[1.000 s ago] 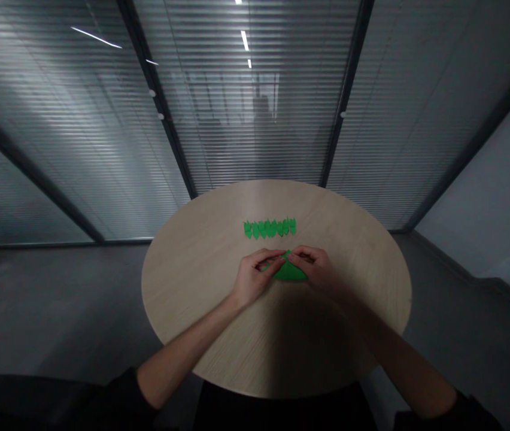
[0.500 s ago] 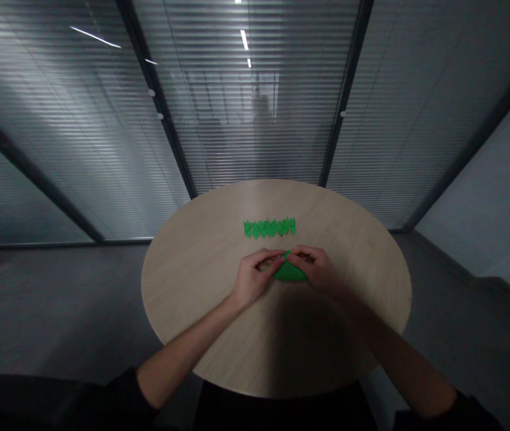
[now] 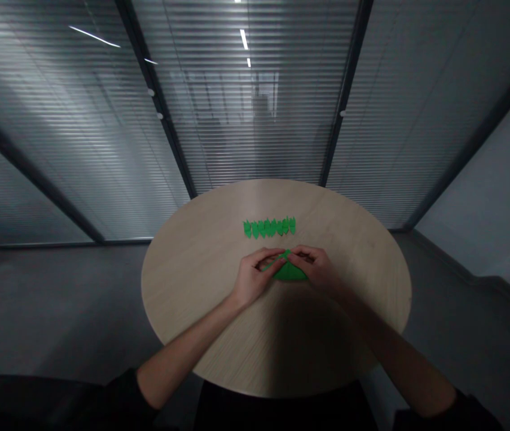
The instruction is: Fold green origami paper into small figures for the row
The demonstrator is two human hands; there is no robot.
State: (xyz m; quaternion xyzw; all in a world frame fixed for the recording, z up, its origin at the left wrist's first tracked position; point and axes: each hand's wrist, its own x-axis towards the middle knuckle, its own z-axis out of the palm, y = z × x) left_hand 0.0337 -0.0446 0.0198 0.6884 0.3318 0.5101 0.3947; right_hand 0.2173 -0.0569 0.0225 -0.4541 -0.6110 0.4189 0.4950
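A sheet of green paper (image 3: pixel 290 272), folded to a triangle with its peak away from me, is between my two hands near the middle of the table. My left hand (image 3: pixel 254 272) pinches its left side near the peak, thumb on top. Opposite it, my right hand (image 3: pixel 316 269) grips the right side, its thumb close to the left one at the peak. The fingers hide the paper's side corners. Just beyond my hands lies a row of several small folded green paper pieces (image 3: pixel 268 228), set close together.
Everything rests on a round light-wood table (image 3: pixel 192 263). Behind it stands a glass partition with blinds (image 3: pixel 255 143) and dark frames. A pale wall (image 3: pixel 497 179) is on the right. My right arm and a dark shadow cover the near right part of the table.
Both hands stay in nearly the same place. The near edge of the green paper looks slightly flatter now; the row of pieces has not moved.
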